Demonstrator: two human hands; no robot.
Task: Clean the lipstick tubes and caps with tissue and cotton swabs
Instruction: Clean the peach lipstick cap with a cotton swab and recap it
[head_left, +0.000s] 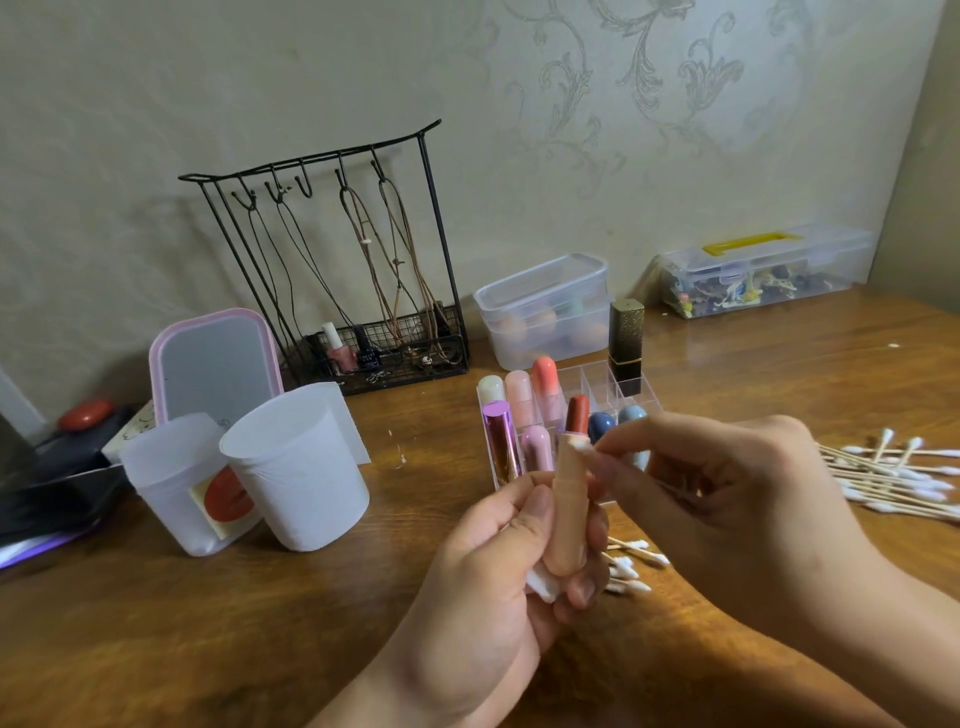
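- L hand (498, 566) grasps peach lipstick tube (569, 514) upright, w/ white tissue (541, 584) tucked in the palm, centre-low above tabletop (260, 623).
- R hand (727, 499) pinches cotton swab (586, 451), tip on tube's top rim.
- Clear organizer (597, 379) w/ lipsticks at 12 o'clock of hands.
- Swab pile (893, 478) at 3 o'clock; few used swabs (631, 564) just beneath hands.

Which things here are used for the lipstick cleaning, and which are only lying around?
In use: left hand gripping peach tube and tissue; right hand pinching cotton swab at its top; spare swabs; lipstick organizer.

Lying about: jewellery rack, mirror, two white cups, clear boxes.
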